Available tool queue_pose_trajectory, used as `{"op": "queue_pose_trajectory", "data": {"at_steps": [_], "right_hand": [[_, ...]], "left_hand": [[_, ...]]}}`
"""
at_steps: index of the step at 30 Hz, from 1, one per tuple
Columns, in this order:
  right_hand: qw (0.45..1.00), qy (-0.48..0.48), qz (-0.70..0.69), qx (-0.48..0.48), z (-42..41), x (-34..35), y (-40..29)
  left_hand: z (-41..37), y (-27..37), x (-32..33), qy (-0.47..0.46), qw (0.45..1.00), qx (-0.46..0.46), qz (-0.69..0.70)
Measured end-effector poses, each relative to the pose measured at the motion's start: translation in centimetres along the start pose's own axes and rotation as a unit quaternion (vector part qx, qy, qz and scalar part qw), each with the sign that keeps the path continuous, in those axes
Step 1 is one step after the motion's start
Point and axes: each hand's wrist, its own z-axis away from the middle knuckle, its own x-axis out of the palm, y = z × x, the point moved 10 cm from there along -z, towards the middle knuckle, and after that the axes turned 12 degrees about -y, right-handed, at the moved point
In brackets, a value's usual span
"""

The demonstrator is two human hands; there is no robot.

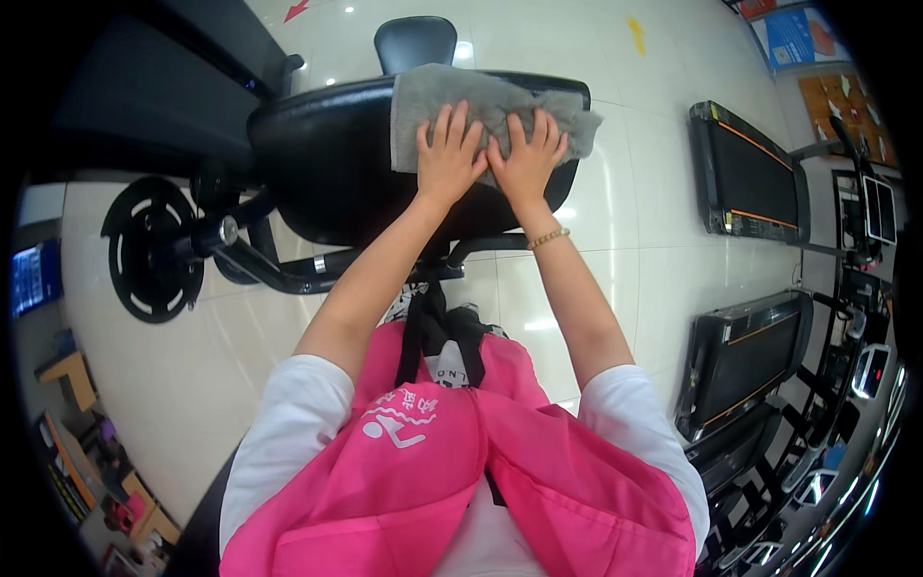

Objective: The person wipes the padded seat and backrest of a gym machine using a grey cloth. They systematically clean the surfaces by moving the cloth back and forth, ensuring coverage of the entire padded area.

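Note:
A grey cloth (497, 90) lies spread over the right part of a black padded seat (332, 166) of an exercise machine, hanging a little past its right end. Both my hands press flat on the cloth, side by side with the thumbs close together. My left hand (448, 153) rests on its middle with the fingers spread. Just to the right, my right hand (528, 153) has its fingers apart on a wrinkled part; a beaded bracelet (549, 239) circles that wrist. Neither hand visibly grips the cloth.
Beneath the seat runs a black metal frame (288, 283), with a slotted black disc (153, 250) at its left. A smaller black pad (415, 45) stands beyond. Treadmills (753, 173) line the right side, and shelves with goods (79, 461) are at lower left.

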Motion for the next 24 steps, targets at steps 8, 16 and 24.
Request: {"op": "queue_pose_trajectory", "data": {"at_steps": [8, 16, 24], "right_hand": [[0.988, -0.155, -0.007, 0.016, 16.5, 4.3, 1.8], [0.981, -0.192, 0.013, 0.022, 13.9, 5.1, 2.3], [0.997, -0.069, 0.012, -0.033, -2.4, 1.4, -2.0]], "left_hand": [[15.9, 4.5, 6.3, -0.208, 0.978, -0.023, -0.015], [13.1, 3.8, 6.5, -0.2, 0.976, -0.088, -0.012], [-0.2, -3.2, -1.6, -0.049, 0.997, -0.042, -0.031]]}}
